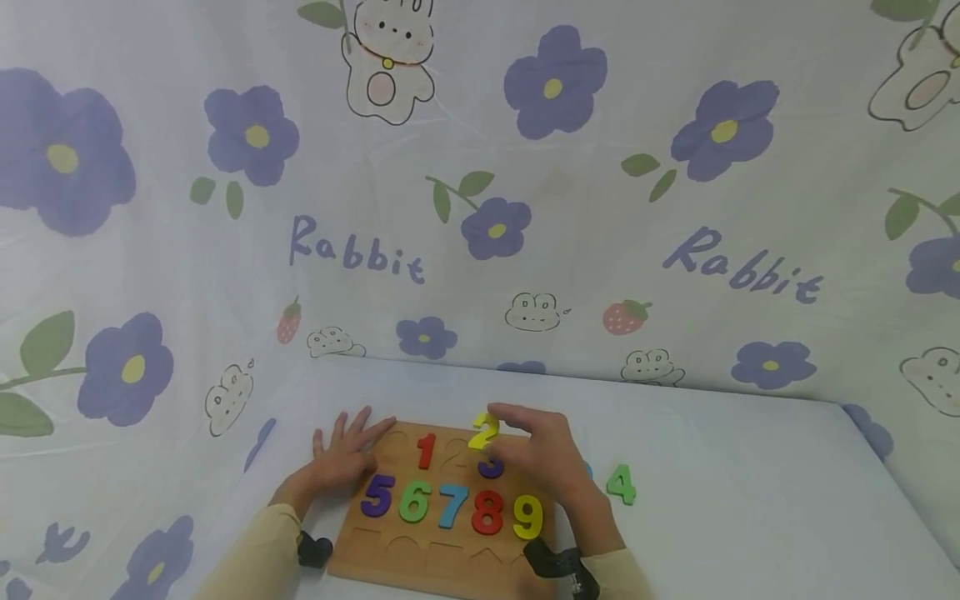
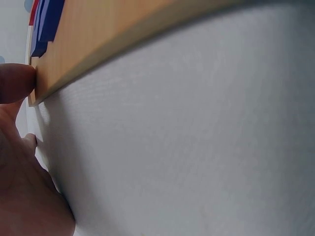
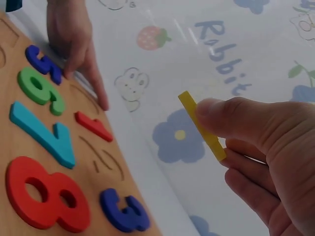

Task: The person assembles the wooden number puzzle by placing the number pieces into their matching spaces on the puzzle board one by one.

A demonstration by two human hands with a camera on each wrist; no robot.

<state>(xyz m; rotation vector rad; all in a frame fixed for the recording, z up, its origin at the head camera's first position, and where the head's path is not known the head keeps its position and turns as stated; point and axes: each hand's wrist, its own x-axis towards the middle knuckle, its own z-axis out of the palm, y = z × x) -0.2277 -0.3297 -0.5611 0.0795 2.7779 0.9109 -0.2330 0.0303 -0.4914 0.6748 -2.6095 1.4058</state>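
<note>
My right hand [image 1: 543, 446] pinches the yellow 2 [image 1: 483, 437] above the board [image 1: 435, 575]; my left hand [image 1: 343, 457], well apart, spreads its fingers at the board's near-side edge. Risk: a tilted pinch could knock the 3 [image 1: 491, 467], just below my right fingertips. Clearance is hard to judge.

The tan rectangular wooden board [image 1: 390, 572] and yellow numeral-2 piece [image 1: 486, 436] look smooth, matt; the white flower-printed sheet [image 1: 585, 192], faintly glossy.

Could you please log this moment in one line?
right hand: pinches yellow 2, raised off board | left hand: touches board edge | 2 slot: empty | green 4: beside board
</note>
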